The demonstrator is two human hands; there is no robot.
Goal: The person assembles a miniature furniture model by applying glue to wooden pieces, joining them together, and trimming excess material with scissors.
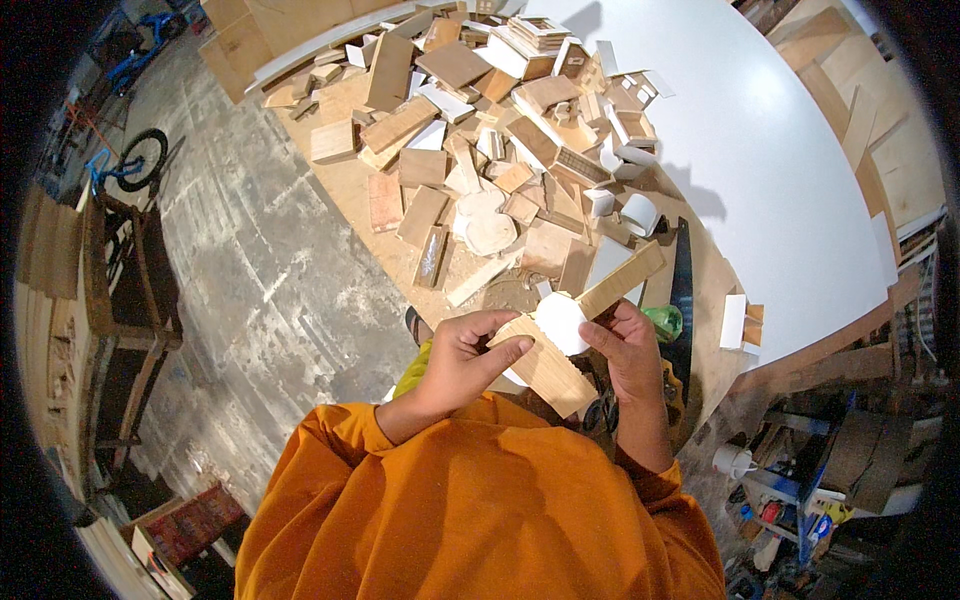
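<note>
- Fingers are gripping on both of two hands: the left hand (pixel 465 350) is pinching one wide board (pixel 550 367), and the right hand (pixel 632 358) is holding one narrow strip (pixel 625 278), its thumb pressing at the edge of one white disc (pixel 562 322).
- One concrete floor (pixel 300 230) is stretching along the left.
- One white sheet (pixel 790 180) is lying right of the heap.
- One heap of wood scraps (pixel 535 140) is spreading beyond the hands, overlapping too much for a sure count.
- One orange shirt (pixel 480 500) is filling the lower middle.
- One bicycle wheel (pixel 143 160) is showing at the upper left.
- One saw (pixel 684 290) is lying just right of the right hand.
- Three held pieces are meeting before the shirt: board slanting down rightward, strip slanting up rightward, disc sitting between; whether they are joined, I cannot tell.
- One white tube (pixel 640 214) is resting at the heap's right edge.
- One green see-through thing (pixel 664 323) is showing beside the right fingers.
</note>
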